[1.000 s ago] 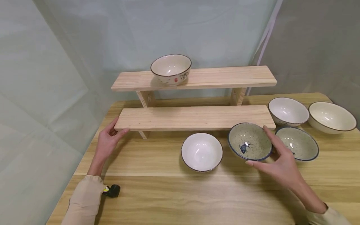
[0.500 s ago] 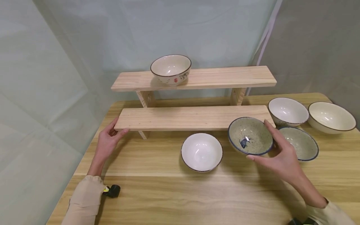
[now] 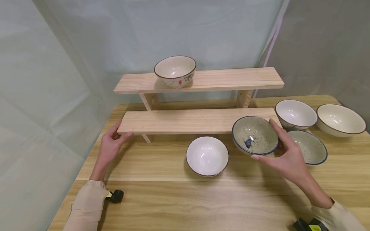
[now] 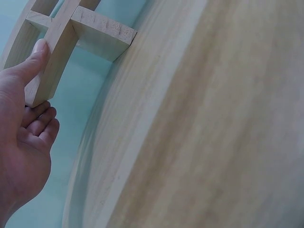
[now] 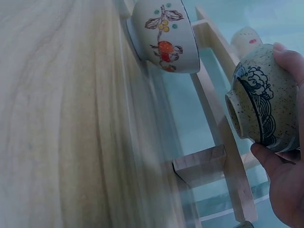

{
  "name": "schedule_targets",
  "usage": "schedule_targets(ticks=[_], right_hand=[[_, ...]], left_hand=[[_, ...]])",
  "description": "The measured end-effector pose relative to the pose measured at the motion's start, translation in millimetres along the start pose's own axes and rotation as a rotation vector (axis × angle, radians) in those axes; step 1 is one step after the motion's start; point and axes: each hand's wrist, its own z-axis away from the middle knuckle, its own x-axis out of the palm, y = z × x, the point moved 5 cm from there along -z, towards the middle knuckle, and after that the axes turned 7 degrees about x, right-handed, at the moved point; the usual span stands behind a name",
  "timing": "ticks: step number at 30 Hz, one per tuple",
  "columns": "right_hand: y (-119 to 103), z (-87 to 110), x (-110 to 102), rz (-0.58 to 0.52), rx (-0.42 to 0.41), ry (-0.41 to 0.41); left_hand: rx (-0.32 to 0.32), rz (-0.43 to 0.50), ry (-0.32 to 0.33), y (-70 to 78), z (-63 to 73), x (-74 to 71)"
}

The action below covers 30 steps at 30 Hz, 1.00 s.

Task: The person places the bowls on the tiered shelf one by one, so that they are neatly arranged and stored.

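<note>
My right hand [image 3: 290,162] grips a speckled grey-green bowl [image 3: 255,134] with a blue rim and a blue fish painted inside. It is raised off the table, tilted towards me, at the right front of the lower shelf board [image 3: 188,122]. Blue waves decorate the bowl's outside [image 5: 266,95] in the right wrist view; I cannot tell whether its foot touches the board. My left hand [image 3: 111,144] holds the left end of that pale wooden board, thumb on the front edge and fingers around the end [image 4: 40,90].
A white bowl [image 3: 207,156] stands on the table before the shelf. Another bowl [image 3: 175,72] sits on the upper board [image 3: 231,78]. At the right are a speckled bowl [image 3: 309,147], a white bowl [image 3: 296,113] and a cream bowl [image 3: 341,120].
The right hand has lifted the speckled bowl up and away from me, towards the lower board, with a slight shift left at the end. The left hand stays on the board.
</note>
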Motion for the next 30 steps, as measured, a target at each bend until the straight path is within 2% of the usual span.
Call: schedule_targets(ticks=[6, 11, 30], right_hand=[[-3.0, -5.3, 3.3, -0.012, -0.01, -0.014], [-3.8, -9.2, 6.6, 0.024, -0.001, -0.021], [-7.4, -28.3, 10.0, 0.019, -0.019, 0.023]], left_hand=[[0.005, -0.006, 0.002, 1.6, 1.1, -0.5], [0.011, -0.015, 0.008, 1.4, 0.6, -0.7], [0.009, -0.018, 0.009, 1.7, 0.2, -0.3]])
